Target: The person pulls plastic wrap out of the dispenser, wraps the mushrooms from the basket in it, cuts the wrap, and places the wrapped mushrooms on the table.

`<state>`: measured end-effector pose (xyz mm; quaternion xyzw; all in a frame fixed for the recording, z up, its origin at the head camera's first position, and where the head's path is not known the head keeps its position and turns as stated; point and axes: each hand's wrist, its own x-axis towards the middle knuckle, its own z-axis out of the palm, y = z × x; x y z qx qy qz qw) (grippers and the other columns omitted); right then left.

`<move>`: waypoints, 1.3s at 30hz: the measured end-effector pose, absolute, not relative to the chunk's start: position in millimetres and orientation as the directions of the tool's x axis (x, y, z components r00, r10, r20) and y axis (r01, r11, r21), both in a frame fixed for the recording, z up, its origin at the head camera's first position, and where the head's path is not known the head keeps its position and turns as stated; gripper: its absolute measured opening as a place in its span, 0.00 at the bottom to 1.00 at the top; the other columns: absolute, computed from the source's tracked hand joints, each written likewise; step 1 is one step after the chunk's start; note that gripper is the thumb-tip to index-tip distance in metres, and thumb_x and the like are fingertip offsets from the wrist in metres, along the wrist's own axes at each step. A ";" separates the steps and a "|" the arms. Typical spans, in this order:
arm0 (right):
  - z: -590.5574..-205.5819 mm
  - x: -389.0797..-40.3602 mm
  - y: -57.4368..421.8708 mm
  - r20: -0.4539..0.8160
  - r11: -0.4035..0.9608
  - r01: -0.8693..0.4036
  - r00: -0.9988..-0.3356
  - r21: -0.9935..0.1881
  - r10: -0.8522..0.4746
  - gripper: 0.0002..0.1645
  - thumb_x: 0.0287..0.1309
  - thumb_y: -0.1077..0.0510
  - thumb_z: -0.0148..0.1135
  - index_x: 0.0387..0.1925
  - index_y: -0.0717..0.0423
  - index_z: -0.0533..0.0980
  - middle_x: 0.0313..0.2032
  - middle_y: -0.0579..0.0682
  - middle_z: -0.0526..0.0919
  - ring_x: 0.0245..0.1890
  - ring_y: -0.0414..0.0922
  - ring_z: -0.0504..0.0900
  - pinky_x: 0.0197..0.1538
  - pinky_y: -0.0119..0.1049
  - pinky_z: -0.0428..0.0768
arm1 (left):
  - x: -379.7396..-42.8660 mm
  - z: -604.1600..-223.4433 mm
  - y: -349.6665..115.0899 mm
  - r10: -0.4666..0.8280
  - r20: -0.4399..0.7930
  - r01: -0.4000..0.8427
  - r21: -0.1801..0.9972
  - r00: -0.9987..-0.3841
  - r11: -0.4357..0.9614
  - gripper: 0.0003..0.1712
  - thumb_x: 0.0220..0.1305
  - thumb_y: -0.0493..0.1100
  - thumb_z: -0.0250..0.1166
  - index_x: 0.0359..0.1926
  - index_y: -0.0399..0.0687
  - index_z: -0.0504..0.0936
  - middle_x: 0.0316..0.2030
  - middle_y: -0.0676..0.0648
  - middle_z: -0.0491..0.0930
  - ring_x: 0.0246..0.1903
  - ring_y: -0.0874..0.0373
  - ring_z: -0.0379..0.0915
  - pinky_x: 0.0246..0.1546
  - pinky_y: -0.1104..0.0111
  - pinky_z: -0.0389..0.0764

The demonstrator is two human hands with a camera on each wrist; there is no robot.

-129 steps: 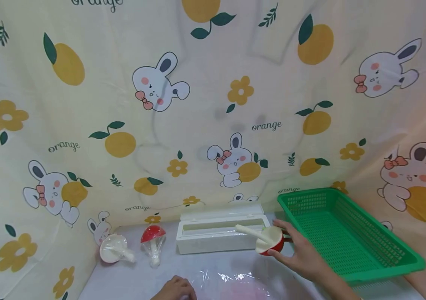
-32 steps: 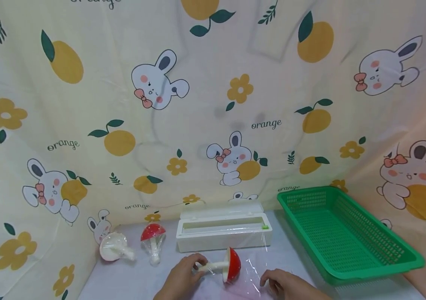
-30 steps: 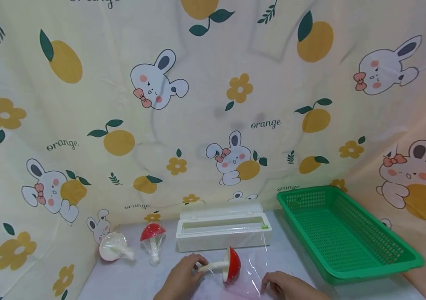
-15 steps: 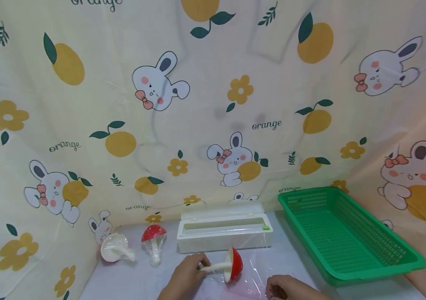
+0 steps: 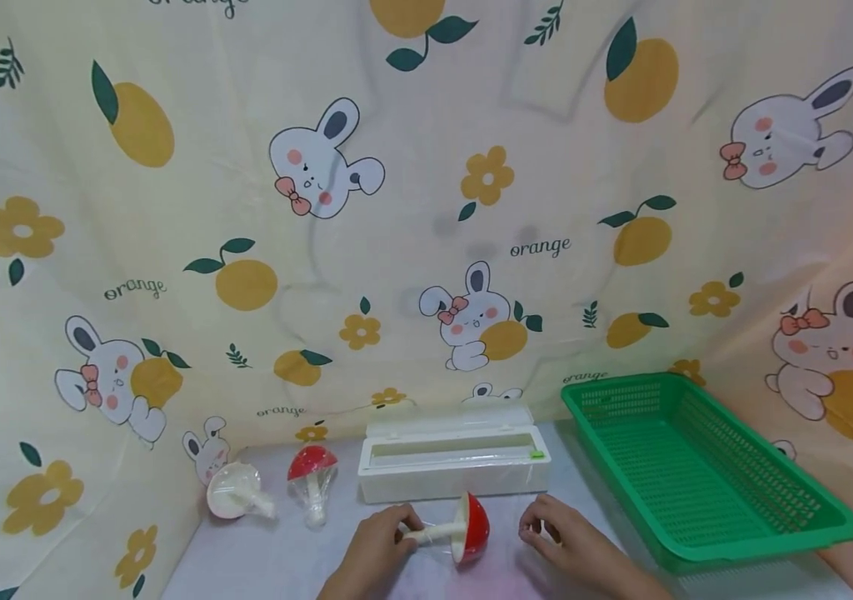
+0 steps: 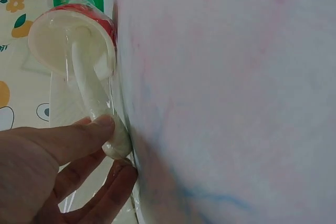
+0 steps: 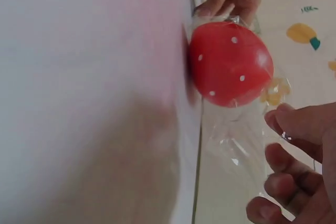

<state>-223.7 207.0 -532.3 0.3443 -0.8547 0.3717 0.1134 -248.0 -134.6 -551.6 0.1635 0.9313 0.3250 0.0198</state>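
Note:
A toy mushroom (image 5: 476, 529) with a red, white-dotted cap lies on its side on the table, its stem pointing left. My left hand (image 5: 377, 546) pinches the stem's end between thumb and fingers, with clear film over it; the left wrist view shows the pale stem (image 6: 86, 80) close up. To the right of the cap, my right hand (image 5: 572, 537) pinches an edge of the clear plastic wrap (image 7: 233, 148) between thumb and forefinger, other fingers curled loosely. The film stretches from the cap to those fingertips.
Two film-wrapped mushrooms, one pale side up (image 5: 235, 492) and one red-capped (image 5: 312, 479), lie at the left. Behind the hands stands a white cling film box (image 5: 456, 482), lid raised, with a green slider (image 5: 537, 455). A green basket (image 5: 696, 554) sits at the right.
The right hand has set the mushroom down from beside the basket, and the left hand has taken its stem. Most recently the right hand has risen slightly, lifting the film's edge off the table.

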 end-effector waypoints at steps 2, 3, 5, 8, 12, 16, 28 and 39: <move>-530.9 -228.7 202.0 0.495 0.496 -0.682 -0.732 -0.538 -0.469 0.08 0.64 0.57 0.67 0.35 0.40 0.77 0.31 0.34 0.71 0.27 0.35 0.70 0.27 0.26 0.72 | -249.0 -552.4 -134.8 0.321 0.086 0.306 0.599 -0.943 0.740 0.12 0.58 0.41 0.73 0.38 0.64 0.82 0.28 0.63 0.75 0.25 0.67 0.67 0.28 0.69 0.68; -530.3 -231.6 199.4 0.501 0.509 -0.675 -0.737 -0.534 -0.453 0.08 0.63 0.57 0.68 0.35 0.39 0.77 0.30 0.34 0.71 0.27 0.35 0.70 0.27 0.26 0.71 | -249.3 -552.0 -134.6 0.322 0.092 0.311 0.596 -0.942 0.740 0.12 0.58 0.41 0.73 0.38 0.64 0.82 0.28 0.64 0.76 0.25 0.67 0.67 0.28 0.69 0.68; -528.6 -237.3 194.3 0.486 0.538 -0.644 -0.764 -0.543 -0.424 0.08 0.63 0.57 0.68 0.34 0.40 0.77 0.28 0.34 0.69 0.26 0.36 0.70 0.27 0.26 0.71 | -250.3 -552.3 -134.4 0.318 0.080 0.301 0.599 -0.945 0.742 0.12 0.58 0.41 0.73 0.38 0.64 0.82 0.29 0.65 0.76 0.26 0.67 0.68 0.29 0.69 0.68; -525.1 -245.4 186.1 0.440 0.569 -0.583 -0.812 -0.580 -0.383 0.08 0.62 0.57 0.68 0.33 0.41 0.77 0.25 0.35 0.69 0.25 0.34 0.69 0.27 0.27 0.71 | -251.3 -551.4 -134.0 0.314 0.052 0.278 0.615 -0.948 0.738 0.12 0.58 0.41 0.73 0.37 0.65 0.82 0.29 0.64 0.77 0.26 0.66 0.69 0.30 0.67 0.69; -523.8 -255.4 175.4 0.392 0.583 -0.529 -0.849 -0.617 -0.355 0.07 0.63 0.57 0.68 0.33 0.42 0.78 0.22 0.36 0.71 0.23 0.33 0.69 0.26 0.28 0.72 | -252.4 -551.0 -134.1 0.309 0.022 0.252 0.634 -0.951 0.731 0.12 0.59 0.41 0.72 0.36 0.66 0.81 0.31 0.65 0.77 0.27 0.65 0.69 0.31 0.66 0.70; -529.4 -263.9 166.9 0.392 0.566 -0.518 -0.855 -0.641 -0.339 0.06 0.62 0.59 0.69 0.32 0.46 0.79 0.22 0.36 0.74 0.23 0.31 0.70 0.26 0.28 0.73 | -252.4 -553.0 -135.1 0.318 0.045 0.275 0.625 -0.947 0.730 0.11 0.59 0.41 0.73 0.37 0.66 0.82 0.32 0.66 0.78 0.28 0.68 0.70 0.31 0.67 0.71; -539.5 -275.1 147.5 0.365 0.570 -0.474 -0.880 -0.671 -0.302 0.11 0.57 0.63 0.72 0.38 0.51 0.77 0.26 0.39 0.76 0.26 0.33 0.73 0.29 0.28 0.77 | -251.2 -555.6 -138.2 0.327 0.105 0.319 0.621 -0.939 0.716 0.11 0.58 0.42 0.73 0.37 0.64 0.82 0.32 0.65 0.79 0.27 0.70 0.69 0.30 0.69 0.69; -534.8 -270.7 139.0 0.404 0.572 -0.514 -0.857 -0.639 -0.319 0.14 0.52 0.71 0.71 0.35 0.52 0.79 0.31 0.42 0.78 0.29 0.35 0.74 0.31 0.29 0.77 | -250.2 -549.4 -136.9 0.336 -0.002 0.245 0.678 -0.942 0.693 0.13 0.57 0.42 0.74 0.39 0.64 0.81 0.34 0.62 0.78 0.30 0.65 0.71 0.32 0.67 0.72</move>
